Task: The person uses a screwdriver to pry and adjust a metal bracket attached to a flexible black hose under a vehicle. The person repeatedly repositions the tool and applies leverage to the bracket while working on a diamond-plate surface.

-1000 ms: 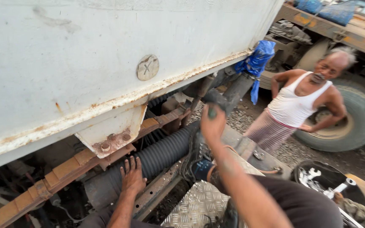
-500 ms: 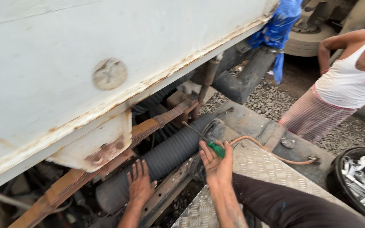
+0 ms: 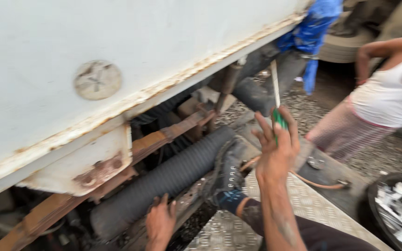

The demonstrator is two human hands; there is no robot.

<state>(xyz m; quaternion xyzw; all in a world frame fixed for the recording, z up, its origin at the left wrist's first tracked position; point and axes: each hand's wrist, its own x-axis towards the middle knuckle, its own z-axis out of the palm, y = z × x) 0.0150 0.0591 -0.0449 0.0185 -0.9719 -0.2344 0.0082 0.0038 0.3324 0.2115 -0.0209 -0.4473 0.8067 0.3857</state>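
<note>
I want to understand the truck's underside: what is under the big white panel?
Under the white panel run a rusty brown rail and a black ribbed hose. The left hand rests beside the hose. Further in it is dark and blurred, so nothing can be made out there.

Left hand [image 3: 160,224]: bare, grimy, no glove.
Right hand [image 3: 275,148]: bare, no glove.
Forearms: bare, no sleeves.
Trousers [image 3: 322,234]: dark.
Shoe [image 3: 229,174]: dark, worn, blue trim.

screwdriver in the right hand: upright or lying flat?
Upright. The right hand grips the green-handled screwdriver with its pale shaft pointing up toward the rusty edge of the white panel; the tip is blurred.
</note>
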